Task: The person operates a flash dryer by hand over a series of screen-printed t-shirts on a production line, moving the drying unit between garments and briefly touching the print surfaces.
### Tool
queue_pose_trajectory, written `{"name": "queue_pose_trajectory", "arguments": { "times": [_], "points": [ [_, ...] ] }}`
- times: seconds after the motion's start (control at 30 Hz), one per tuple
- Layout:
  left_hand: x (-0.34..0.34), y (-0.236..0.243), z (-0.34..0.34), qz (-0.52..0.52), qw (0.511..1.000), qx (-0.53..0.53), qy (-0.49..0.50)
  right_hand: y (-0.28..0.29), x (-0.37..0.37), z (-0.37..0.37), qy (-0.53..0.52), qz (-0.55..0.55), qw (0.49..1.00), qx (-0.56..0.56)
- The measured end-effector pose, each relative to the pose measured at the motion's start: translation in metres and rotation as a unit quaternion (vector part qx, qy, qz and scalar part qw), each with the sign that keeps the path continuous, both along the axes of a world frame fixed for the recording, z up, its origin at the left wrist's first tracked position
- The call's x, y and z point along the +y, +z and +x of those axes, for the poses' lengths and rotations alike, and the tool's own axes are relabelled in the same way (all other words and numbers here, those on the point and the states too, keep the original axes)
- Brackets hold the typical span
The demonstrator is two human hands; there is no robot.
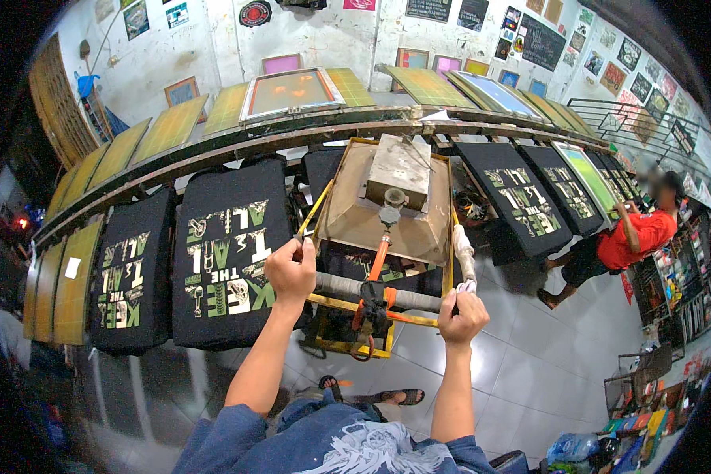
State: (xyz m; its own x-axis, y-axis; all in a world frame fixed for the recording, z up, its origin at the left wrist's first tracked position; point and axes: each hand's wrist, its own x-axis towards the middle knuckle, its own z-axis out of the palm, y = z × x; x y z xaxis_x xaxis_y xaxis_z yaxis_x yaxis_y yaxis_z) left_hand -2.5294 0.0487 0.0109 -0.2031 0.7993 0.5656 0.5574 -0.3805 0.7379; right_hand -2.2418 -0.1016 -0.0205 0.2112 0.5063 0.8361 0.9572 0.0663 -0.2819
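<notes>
In front of me stands a flash dryer (pixel 351 209), a tan metal hood with a grey box on top, mounted in a yellow frame. My left hand (pixel 291 272) is closed around the frame's left side, by the end of a grey wrapped crossbar (pixel 336 286). On the opposite side, my right hand (pixel 462 317) is closed at the near right corner, just below white cloth wrapping (pixel 464 253). An orange-handled stem (pixel 380 257) runs from the hood to the crossbar. Beneath the hood, a dark printed T-shirt is partly hidden.
Black printed T-shirts (pixel 229 189) lie on boards at left, with others (pixel 521 193) at right. A framed screen (pixel 292 93) rests on the rail behind. A person in a red top (pixel 640 237) stands at right beside a green screen (pixel 583 178). Grey tiles (pixel 521 332) cover the floor.
</notes>
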Motion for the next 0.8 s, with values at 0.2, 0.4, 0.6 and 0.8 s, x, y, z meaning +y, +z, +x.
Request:
{"name": "queue_pose_trajectory", "arguments": {
  "times": [0.2, 0.4, 0.6, 0.8],
  "points": [
    [-0.005, 0.000, -0.005, 0.052, 0.999, -0.009, 0.002, 0.000, -0.001, -0.007, 0.007, -0.004, 1.000, 0.014],
    [-0.005, -0.008, -0.005, 0.061, 0.997, -0.037, -0.013, 0.004, -0.003, -0.008, 0.009, 0.000, 1.000, 0.013],
    [-0.006, -0.015, -0.014, 0.071, 0.996, -0.017, -0.043, 0.007, -0.001, -0.011, -0.016, -0.042, 0.999, 0.019],
    [0.002, -0.012, -0.014, 0.107, 0.992, -0.004, -0.060, 0.012, 0.000, -0.011, -0.020, -0.056, 0.998, 0.013]
  ]
}}
